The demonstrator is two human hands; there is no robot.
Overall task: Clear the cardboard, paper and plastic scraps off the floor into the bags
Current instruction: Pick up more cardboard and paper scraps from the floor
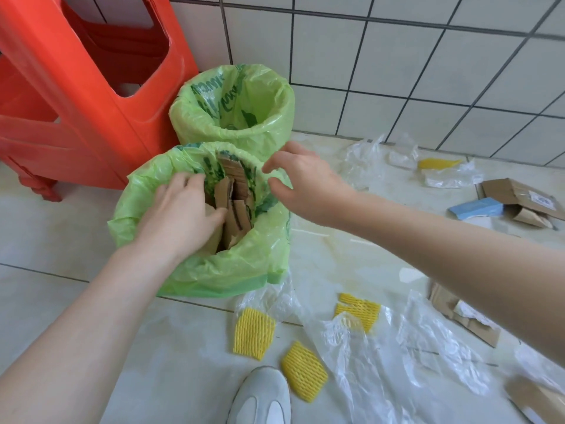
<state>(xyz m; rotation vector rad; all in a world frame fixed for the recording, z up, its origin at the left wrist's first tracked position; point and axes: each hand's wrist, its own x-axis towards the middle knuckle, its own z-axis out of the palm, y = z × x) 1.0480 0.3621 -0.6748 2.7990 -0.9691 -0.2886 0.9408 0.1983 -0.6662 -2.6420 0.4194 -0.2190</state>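
Note:
Two green bags stand side by side on the floor. The near bag holds several upright cardboard pieces. My left hand lies flat over its left side, fingers pressing on the cardboard inside. Just right of the bag's rim hovers my right hand, fingers loosely curled and holding nothing. The far bag looks empty. Yellow foam nets and clear plastic sheets lie on the floor in front. More cardboard lies at the right.
A red plastic stool stands left of the bags against the tiled wall. At the far right lie a torn brown carton, a blue piece and more plastic. My grey shoe is at the bottom.

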